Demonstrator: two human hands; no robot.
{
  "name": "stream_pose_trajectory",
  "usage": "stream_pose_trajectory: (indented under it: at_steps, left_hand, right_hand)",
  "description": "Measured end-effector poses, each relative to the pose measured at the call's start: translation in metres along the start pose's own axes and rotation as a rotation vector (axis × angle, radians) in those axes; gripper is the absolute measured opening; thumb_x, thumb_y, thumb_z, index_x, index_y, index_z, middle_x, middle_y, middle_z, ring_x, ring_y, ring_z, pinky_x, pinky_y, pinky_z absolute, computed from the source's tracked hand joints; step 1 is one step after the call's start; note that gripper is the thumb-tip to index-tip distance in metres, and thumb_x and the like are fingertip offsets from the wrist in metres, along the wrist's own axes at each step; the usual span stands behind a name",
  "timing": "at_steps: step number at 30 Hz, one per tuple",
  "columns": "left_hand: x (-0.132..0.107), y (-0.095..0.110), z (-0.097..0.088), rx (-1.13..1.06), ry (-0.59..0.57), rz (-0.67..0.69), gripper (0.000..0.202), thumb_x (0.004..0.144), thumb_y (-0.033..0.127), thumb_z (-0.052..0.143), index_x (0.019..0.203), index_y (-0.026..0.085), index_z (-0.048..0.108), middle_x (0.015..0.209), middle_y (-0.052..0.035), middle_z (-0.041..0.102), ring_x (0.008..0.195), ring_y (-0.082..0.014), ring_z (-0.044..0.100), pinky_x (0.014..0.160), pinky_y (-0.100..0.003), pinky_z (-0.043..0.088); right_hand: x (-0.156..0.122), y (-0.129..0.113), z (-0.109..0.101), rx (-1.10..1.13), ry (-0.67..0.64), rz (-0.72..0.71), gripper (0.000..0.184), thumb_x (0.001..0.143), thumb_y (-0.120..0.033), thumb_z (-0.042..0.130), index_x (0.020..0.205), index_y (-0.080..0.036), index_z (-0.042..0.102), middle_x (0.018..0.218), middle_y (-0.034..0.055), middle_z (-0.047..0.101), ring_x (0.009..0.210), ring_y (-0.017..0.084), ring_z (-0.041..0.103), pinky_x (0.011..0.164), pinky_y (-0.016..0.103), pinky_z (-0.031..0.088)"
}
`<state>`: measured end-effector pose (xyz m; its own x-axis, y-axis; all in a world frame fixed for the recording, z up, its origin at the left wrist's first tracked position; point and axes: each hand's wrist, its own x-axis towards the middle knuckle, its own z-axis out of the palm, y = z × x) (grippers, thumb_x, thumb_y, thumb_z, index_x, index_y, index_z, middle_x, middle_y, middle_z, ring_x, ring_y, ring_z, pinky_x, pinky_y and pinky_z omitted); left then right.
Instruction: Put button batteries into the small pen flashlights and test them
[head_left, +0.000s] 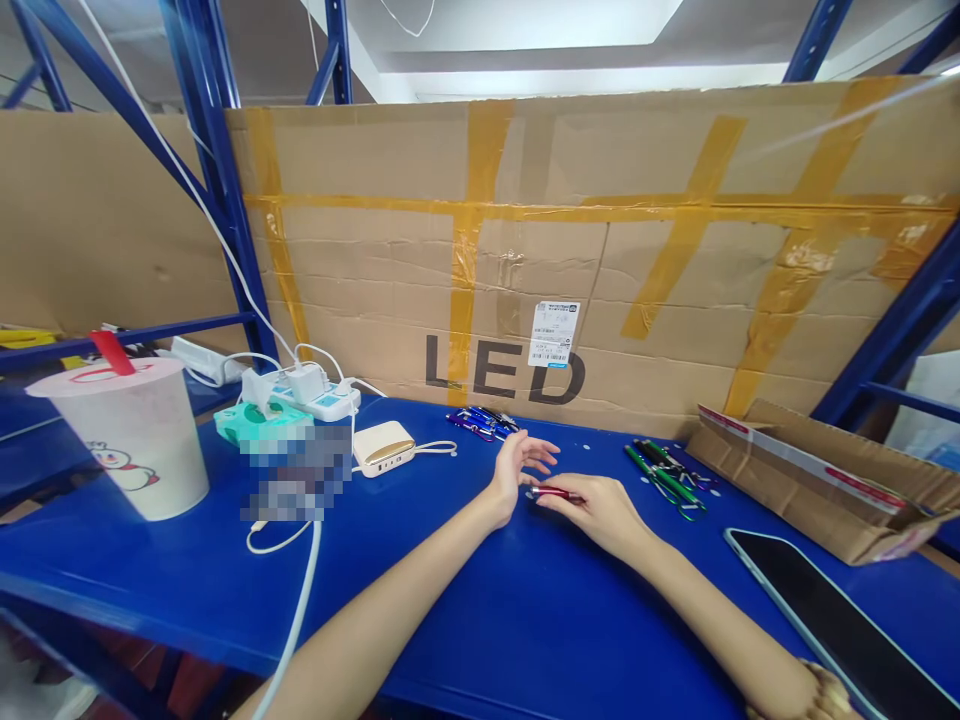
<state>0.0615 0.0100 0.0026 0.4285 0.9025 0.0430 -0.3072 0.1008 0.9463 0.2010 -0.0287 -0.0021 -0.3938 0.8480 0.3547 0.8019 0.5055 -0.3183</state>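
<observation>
Nearest us on the blue bench (525, 620), a dark tablet (840, 620) lies at its right edge; our right hand (600, 510) pinches a red pen (553, 493), our left hand (517, 465) spread loose, before the taped cardboard wall (600, 250).

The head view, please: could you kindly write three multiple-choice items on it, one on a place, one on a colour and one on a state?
1. Where does the cup stand?
A far left of the table
B on the tablet
C in the cardboard box

2. What colour is the pen in the right hand?
A green
B red
C yellow

3. How is the left hand?
A fisted
B holding the power bank
C open beside the pen

A: it stands at the left edge. B: its barrel shows red. C: the fingers are spread.
</observation>
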Motion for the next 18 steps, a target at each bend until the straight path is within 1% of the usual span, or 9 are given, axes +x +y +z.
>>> stream_pose_trajectory:
  at_steps: [3, 6, 9, 12, 14, 15, 17, 18]
  left_hand:
    - [-0.001, -0.012, 0.007, -0.007, 0.009, 0.047, 0.045, 0.076, 0.043, 0.028, 0.069, 0.012, 0.06, 0.07, -0.0061, 0.056, 0.075, -0.0181, 0.049, 0.076, -0.029, 0.035]
    - [-0.001, -0.018, 0.011, -0.04, -0.028, 0.046, 0.045, 0.076, 0.043, 0.029, 0.07, 0.012, 0.061, 0.07, -0.0055, 0.056, 0.075, -0.0185, 0.05, 0.077, -0.029, 0.035]
    - [-0.001, -0.014, 0.01, -0.055, -0.005, 0.036, 0.048, 0.077, 0.044, 0.027, 0.072, 0.011, 0.062, 0.071, -0.0063, 0.056, 0.075, -0.0188, 0.05, 0.075, -0.029, 0.036]
    - [0.0, -0.005, 0.004, -0.055, 0.013, 0.025, 0.048, 0.077, 0.043, 0.026, 0.075, 0.011, 0.062, 0.073, -0.0071, 0.057, 0.076, -0.0187, 0.05, 0.075, -0.03, 0.037]
    - [0.001, 0.002, -0.001, -0.071, -0.047, 0.028, 0.048, 0.078, 0.043, 0.026, 0.078, 0.011, 0.062, 0.075, -0.0082, 0.058, 0.078, -0.0195, 0.051, 0.078, -0.031, 0.036]
    - [0.001, 0.006, -0.003, -0.101, -0.137, 0.003, 0.05, 0.078, 0.045, 0.027, 0.082, 0.01, 0.062, 0.078, -0.0091, 0.059, 0.081, -0.0208, 0.052, 0.08, -0.032, 0.036]
    - [0.0, 0.011, -0.007, -0.201, -0.358, -0.092, 0.057, 0.078, 0.052, 0.026, 0.092, 0.01, 0.062, 0.088, -0.0121, 0.061, 0.091, -0.0242, 0.052, 0.085, -0.035, 0.035]
    - [0.0, 0.013, -0.009, -0.234, -0.423, -0.13, 0.061, 0.077, 0.055, 0.025, 0.096, 0.01, 0.061, 0.093, -0.013, 0.061, 0.096, -0.0256, 0.051, 0.087, -0.036, 0.034]
  right_hand:
    - [0.0, 0.001, 0.002, -0.004, -0.008, -0.003, 0.026, 0.083, -0.044, 0.046, 0.092, -0.03, 0.066, 0.087, -0.0029, 0.07, 0.075, 0.016, 0.064, 0.062, 0.024, 0.044]
    - [0.001, 0.001, 0.003, 0.004, -0.005, 0.001, 0.025, 0.083, -0.042, 0.047, 0.094, -0.03, 0.065, 0.09, -0.0033, 0.07, 0.076, 0.016, 0.065, 0.064, 0.025, 0.046]
    - [0.002, 0.004, 0.004, 0.023, 0.031, -0.005, 0.024, 0.083, -0.041, 0.048, 0.096, -0.03, 0.065, 0.093, -0.0034, 0.069, 0.079, 0.016, 0.065, 0.066, 0.025, 0.047]
    - [0.002, 0.005, 0.006, 0.047, 0.068, -0.004, 0.025, 0.083, -0.04, 0.047, 0.097, -0.028, 0.064, 0.093, -0.0027, 0.069, 0.08, 0.016, 0.065, 0.068, 0.025, 0.048]
    - [0.002, 0.005, 0.006, 0.05, 0.082, 0.004, 0.025, 0.083, -0.04, 0.048, 0.096, -0.027, 0.064, 0.091, -0.0023, 0.07, 0.076, 0.016, 0.065, 0.066, 0.025, 0.049]
    - [0.002, 0.004, 0.006, 0.048, 0.088, 0.007, 0.025, 0.082, -0.04, 0.049, 0.096, -0.027, 0.065, 0.089, -0.0025, 0.07, 0.074, 0.015, 0.065, 0.065, 0.025, 0.049]
    - [0.002, 0.002, 0.006, 0.041, 0.095, 0.0, 0.024, 0.08, -0.041, 0.052, 0.095, -0.027, 0.065, 0.087, -0.0032, 0.07, 0.07, 0.015, 0.065, 0.065, 0.024, 0.049]
    - [0.002, 0.001, 0.006, 0.038, 0.097, -0.008, 0.024, 0.079, -0.041, 0.053, 0.094, -0.028, 0.066, 0.087, -0.0037, 0.07, 0.07, 0.014, 0.064, 0.065, 0.024, 0.049]
